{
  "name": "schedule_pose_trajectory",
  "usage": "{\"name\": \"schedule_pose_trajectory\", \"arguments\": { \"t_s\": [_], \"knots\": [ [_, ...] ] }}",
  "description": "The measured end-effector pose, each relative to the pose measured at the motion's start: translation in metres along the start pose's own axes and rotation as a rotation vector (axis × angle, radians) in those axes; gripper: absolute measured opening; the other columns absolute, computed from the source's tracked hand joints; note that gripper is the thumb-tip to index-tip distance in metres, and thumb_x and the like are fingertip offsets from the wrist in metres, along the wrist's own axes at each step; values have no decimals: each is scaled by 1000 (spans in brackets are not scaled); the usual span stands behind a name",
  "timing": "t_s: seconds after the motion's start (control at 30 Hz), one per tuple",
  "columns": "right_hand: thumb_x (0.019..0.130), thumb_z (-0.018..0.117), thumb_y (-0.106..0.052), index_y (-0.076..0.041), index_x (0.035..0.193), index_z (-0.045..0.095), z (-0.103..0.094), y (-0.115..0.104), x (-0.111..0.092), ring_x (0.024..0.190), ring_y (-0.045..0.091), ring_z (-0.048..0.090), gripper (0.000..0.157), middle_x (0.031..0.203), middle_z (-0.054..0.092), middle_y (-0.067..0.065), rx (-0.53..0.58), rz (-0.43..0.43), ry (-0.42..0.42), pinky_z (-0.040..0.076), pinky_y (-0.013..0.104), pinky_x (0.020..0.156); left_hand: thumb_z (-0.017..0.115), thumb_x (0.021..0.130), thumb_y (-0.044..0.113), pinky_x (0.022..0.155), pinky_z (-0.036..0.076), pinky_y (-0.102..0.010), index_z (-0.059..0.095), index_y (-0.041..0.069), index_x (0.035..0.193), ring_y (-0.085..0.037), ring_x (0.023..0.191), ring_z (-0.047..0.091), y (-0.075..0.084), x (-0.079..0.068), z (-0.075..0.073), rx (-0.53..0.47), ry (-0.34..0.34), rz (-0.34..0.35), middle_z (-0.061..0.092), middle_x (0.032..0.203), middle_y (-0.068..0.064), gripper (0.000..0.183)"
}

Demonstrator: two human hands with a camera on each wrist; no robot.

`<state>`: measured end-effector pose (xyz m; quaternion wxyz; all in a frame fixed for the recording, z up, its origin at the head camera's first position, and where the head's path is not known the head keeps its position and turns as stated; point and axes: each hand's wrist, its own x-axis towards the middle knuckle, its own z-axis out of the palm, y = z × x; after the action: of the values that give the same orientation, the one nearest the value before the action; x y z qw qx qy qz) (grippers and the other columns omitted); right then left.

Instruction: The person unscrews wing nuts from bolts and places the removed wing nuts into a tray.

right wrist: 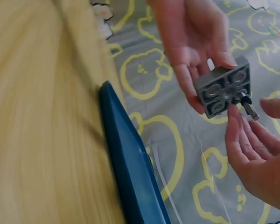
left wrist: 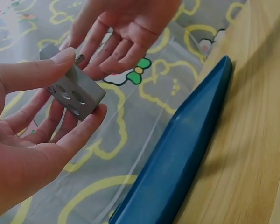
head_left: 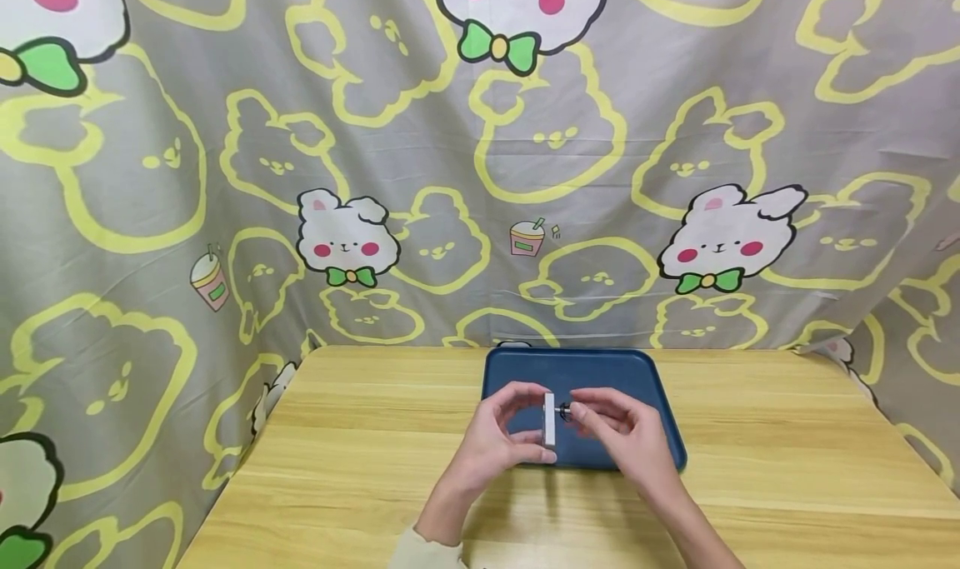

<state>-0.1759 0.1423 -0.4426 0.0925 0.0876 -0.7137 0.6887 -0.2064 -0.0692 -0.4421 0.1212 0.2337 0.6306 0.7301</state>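
My left hand (head_left: 491, 440) holds a small grey plate (head_left: 550, 421) on edge above the tray, thumb at one edge and fingers at the opposite one. Round holes show in the plate (left wrist: 74, 95) in the left wrist view, and ribbed recesses around a centre on its other face (right wrist: 224, 88) in the right wrist view. Out of that face sticks a threaded metal bolt (right wrist: 252, 112) with a black piece around it. My right hand (head_left: 626, 431) is at the bolt; its fingertips (right wrist: 232, 112) lie right by the bolt's base, while the thumb stands a little apart from the bolt.
Below the hands a dark blue tray (head_left: 585, 365) with a raised rim lies on the wooden table (head_left: 360, 452). A grey curtain (head_left: 420, 152) with yellow outlines and white rabbits hangs behind the table and along both sides.
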Motion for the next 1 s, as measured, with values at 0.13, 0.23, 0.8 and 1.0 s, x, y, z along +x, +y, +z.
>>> {"name": "schedule_pose_trajectory", "arguments": {
  "t_s": [0.13,0.23,0.8,1.0],
  "knots": [
    [97,74,-17,10,122,66,-2,-2,2,89,29,76,37,105,74,21,87,159,-33,63,41,79,81,70,-22,95,59,-42,61,3,130,-26,126,55,-2,1,2,17,-11,11,60,130,-14,68],
    [95,75,-13,12,123,65,-3,-2,3,89,31,76,38,105,74,22,120,198,-41,64,40,79,82,70,-21,94,59,-42,62,4,130,-26,124,55,-3,1,3,29,-17,14,60,129,-14,67],
    [90,79,-9,3,111,73,-2,-2,0,86,26,77,25,100,76,16,-24,51,-3,64,36,71,80,74,-20,95,59,-42,63,4,131,-27,125,56,-3,1,4,5,-18,-13,61,130,-16,64],
    [88,81,-9,-9,100,79,1,-2,-3,83,19,74,12,97,76,7,-140,-92,36,64,31,70,81,75,-18,95,58,-43,62,4,132,-27,126,56,-2,0,2,-16,-29,-22,61,131,-14,64]
  ]
}}
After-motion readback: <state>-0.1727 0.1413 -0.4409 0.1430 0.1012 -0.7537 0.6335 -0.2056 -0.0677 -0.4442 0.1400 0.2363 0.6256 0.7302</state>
